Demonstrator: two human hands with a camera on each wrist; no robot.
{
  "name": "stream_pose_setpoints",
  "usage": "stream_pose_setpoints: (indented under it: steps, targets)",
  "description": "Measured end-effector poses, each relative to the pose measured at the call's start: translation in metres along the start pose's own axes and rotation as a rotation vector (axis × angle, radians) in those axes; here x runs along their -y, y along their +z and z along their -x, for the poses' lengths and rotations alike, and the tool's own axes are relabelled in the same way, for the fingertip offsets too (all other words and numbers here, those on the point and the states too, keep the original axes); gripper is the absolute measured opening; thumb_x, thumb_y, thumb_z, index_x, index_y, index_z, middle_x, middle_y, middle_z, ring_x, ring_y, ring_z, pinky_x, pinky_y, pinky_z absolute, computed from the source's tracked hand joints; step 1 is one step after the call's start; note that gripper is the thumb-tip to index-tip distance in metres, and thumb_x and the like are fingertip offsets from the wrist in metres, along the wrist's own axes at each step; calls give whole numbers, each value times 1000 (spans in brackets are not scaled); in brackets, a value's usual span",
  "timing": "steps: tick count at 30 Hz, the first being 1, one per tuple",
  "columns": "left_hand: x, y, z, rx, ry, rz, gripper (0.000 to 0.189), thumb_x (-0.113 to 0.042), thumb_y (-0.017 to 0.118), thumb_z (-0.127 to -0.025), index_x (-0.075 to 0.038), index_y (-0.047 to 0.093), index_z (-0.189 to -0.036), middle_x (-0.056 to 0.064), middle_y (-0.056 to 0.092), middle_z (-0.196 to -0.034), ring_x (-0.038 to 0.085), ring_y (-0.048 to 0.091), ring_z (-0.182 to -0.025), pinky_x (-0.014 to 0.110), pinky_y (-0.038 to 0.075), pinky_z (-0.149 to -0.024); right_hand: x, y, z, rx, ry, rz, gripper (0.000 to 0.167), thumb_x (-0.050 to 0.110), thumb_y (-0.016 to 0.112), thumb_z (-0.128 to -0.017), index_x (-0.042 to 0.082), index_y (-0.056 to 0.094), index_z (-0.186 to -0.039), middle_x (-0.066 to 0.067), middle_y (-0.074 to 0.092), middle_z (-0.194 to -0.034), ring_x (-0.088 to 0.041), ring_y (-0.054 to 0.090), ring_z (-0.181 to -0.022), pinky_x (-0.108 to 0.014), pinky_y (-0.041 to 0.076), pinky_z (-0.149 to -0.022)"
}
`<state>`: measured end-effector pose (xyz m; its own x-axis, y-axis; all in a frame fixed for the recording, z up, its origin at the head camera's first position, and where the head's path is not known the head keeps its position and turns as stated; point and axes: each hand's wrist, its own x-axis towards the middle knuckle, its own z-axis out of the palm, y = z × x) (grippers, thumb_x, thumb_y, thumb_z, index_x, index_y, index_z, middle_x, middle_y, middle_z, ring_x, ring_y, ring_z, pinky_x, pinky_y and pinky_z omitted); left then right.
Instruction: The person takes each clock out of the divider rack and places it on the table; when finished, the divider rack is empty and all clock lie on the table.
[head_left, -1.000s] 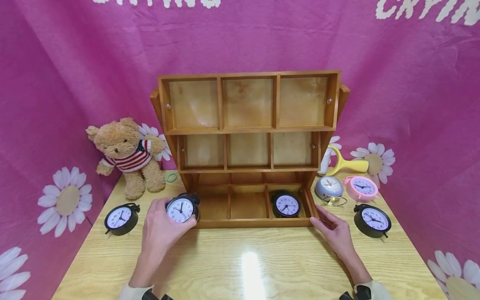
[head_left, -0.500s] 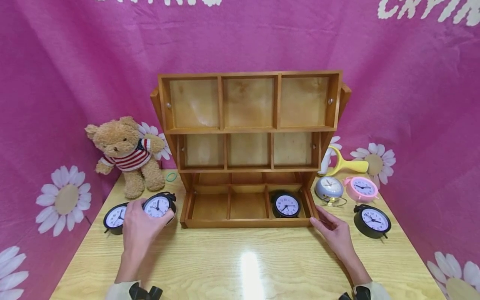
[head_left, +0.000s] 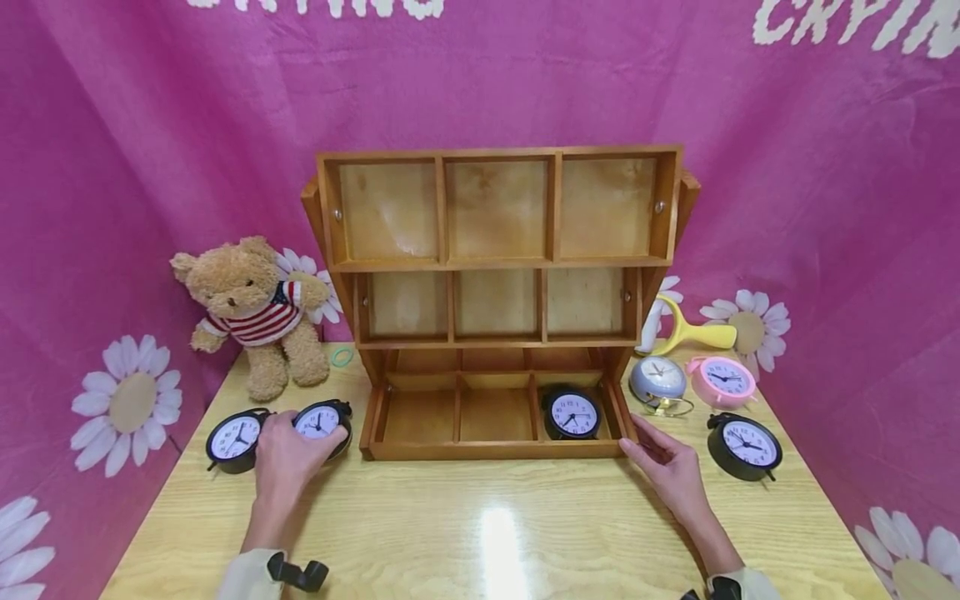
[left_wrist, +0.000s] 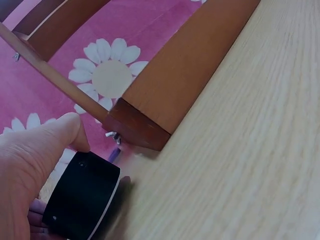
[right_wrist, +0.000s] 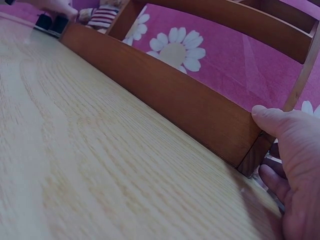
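My left hand (head_left: 282, 458) grips a round black alarm clock (head_left: 318, 420) with a white dial, low over the table to the left of the wooden tiered organizer (head_left: 495, 450). In the left wrist view the thumb lies on the rim of the clock's black case (left_wrist: 82, 192), with some fingers hidden behind it. My right hand (head_left: 672, 473) holds the organizer's front right corner, thumb on the front board (right_wrist: 200, 110) and fingers around the side. Another black alarm clock (head_left: 573, 413) sits in the right compartment of the bottom tier.
A black alarm clock (head_left: 234, 442) lies left of my left hand, below a teddy bear (head_left: 262, 312). On the right are a blue-grey clock (head_left: 658, 379), a pink clock (head_left: 723, 379), another black clock (head_left: 746, 446) and a yellow-handled tool (head_left: 697, 333). A green ring (head_left: 342, 357) lies near the bear.
My left hand has carried the black alarm clock left, away from the organizer's left front corner, and lowered it beside the other black clock. The right hand has stayed at the corner.
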<state>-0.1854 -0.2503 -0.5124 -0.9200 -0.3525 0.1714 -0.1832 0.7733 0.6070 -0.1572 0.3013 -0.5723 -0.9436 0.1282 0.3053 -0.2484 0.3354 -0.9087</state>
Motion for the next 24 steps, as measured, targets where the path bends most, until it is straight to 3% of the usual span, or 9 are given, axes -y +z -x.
stream_pose_setpoints:
  steps: [9, 17, 24]
  targets:
    - [5, 1, 2, 6, 2, -27, 86, -43, 85, -74, 15, 57, -131, 34, 58, -126, 50, 59, -111, 62, 51, -91, -1, 1, 2, -1, 6, -3, 46, 4, 76, -95, -3, 64, -139, -29, 66, -131, 6, 66, -104, -13, 54, -86]
    - [3, -7, 5, 131, -25, -78, 98, -46, 82, -81, 16, 44, -147, 42, 48, -143, 58, 47, -131, 66, 44, -105, 0, 1, 2, 0, 10, -3, 46, 4, 76, -95, -3, 64, -139, -28, 67, -131, 6, 66, -104, -12, 54, -86]
    - [-10, -19, 8, 44, 41, 17, 89, -42, 83, -85, 10, 47, -149, 36, 50, -148, 54, 46, -137, 65, 40, -110, 3, 1, 1, 0, 9, 14, 46, 4, 76, -95, -3, 64, -139, -27, 66, -132, 9, 64, -106, -11, 53, -86]
